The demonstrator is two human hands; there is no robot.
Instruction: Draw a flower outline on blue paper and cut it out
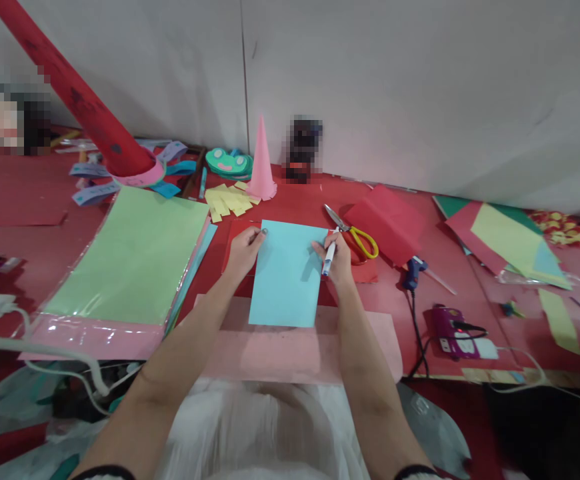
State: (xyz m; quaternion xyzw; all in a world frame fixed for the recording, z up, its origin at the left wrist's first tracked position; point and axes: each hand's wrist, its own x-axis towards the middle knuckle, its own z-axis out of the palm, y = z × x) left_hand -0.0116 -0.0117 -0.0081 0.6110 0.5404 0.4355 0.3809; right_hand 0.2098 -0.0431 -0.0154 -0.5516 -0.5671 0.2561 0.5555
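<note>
A light blue sheet of paper [287,283] lies in front of me, its lower end over a pale pink sheet [270,353]. My left hand [243,252] pinches the paper's upper left edge between thumb and fingers. In my right hand [341,259] is a white marker pen [329,259] with a blue end, while the thumb rests at the paper's right edge. Scissors with yellow handles [364,241] lie just beyond that hand, partly over red paper [387,223].
A pink paper cone [262,170], yellow paper strips [230,201] and green frog cutouts [229,163] stand or lie behind. Left is a bagged green paper stack [135,260] beside a red pole [85,107]. Right are a glue gun [413,273] and a purple power strip [450,333] with cords.
</note>
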